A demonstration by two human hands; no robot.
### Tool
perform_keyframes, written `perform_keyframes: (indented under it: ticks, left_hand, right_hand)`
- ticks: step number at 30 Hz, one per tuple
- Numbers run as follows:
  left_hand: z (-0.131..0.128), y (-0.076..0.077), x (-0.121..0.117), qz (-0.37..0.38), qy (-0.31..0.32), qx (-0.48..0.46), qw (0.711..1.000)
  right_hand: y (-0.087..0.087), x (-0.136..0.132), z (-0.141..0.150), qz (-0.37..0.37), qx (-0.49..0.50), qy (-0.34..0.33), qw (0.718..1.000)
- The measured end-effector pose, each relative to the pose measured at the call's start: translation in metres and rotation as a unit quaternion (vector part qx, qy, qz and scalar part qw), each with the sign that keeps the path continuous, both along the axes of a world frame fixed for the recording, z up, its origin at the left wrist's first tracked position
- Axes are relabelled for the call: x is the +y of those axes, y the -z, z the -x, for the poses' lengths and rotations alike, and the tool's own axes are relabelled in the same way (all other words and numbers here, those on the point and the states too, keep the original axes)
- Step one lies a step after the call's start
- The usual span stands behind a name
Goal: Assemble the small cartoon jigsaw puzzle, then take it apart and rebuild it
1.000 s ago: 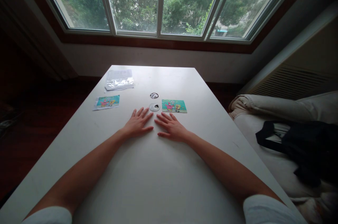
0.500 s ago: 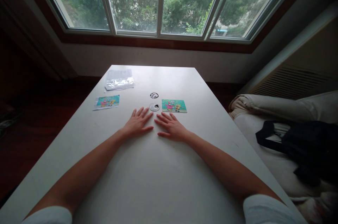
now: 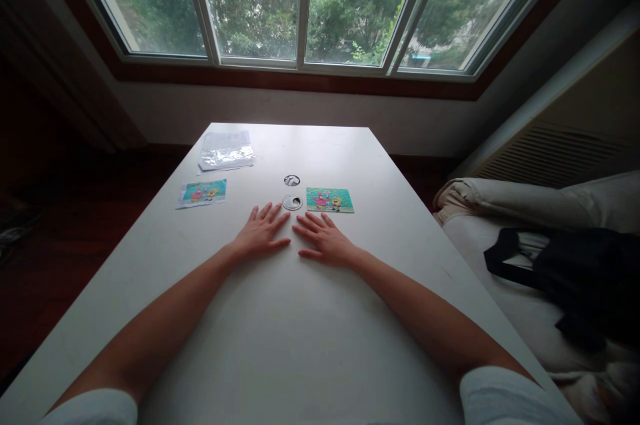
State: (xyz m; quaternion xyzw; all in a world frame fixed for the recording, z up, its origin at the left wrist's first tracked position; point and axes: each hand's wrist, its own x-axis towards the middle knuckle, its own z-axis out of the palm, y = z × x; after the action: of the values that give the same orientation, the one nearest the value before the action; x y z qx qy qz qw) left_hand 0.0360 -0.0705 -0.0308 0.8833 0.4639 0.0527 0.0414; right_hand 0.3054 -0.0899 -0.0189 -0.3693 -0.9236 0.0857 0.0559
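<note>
Nothing on the tabletop has shifted over the past second: a bright cartoon card (image 3: 330,200) lies flat just beyond the fingertips of a person's right hand (image 3: 326,241), beside a round piece with a dark spot (image 3: 287,203), a second round piece (image 3: 292,181) sitting just behind it. Both hands rest palm down, fingers open and spread, gripping nothing; the left hand (image 3: 257,234) reaches closest to the nearer round piece, and from where this onlooker stands it is hard to tell whether any fingertip meets its rim or the card's near edge. Resting well here, it would seem, means keeping both palms level, thumbs apart, weight light on the white table (image 3: 305,338), and fingertips off the card and the round piece so that neither is nudged askew. Farther out, to the person's left, lies a sheet with a similar cartoon picture (image 3: 205,192), a shiny clear sleeve (image 3: 227,153) behind it. Beyond the table's far end, a wide window (image 3: 255,11) looks onto leafy trees; at right, dark cloth (image 3: 585,271) is heaped on a pale couch (image 3: 467,238).
</note>
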Motion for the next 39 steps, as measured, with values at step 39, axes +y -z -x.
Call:
perform_keyframes:
  ticks: [39]
  left_hand:
    - [-0.0055,-0.0053,0.0038,-0.041,0.016,-0.027,0.999]
  right_hand:
    - [-0.0077,-0.0024,-0.002,0.007,0.008,0.006,1.0]
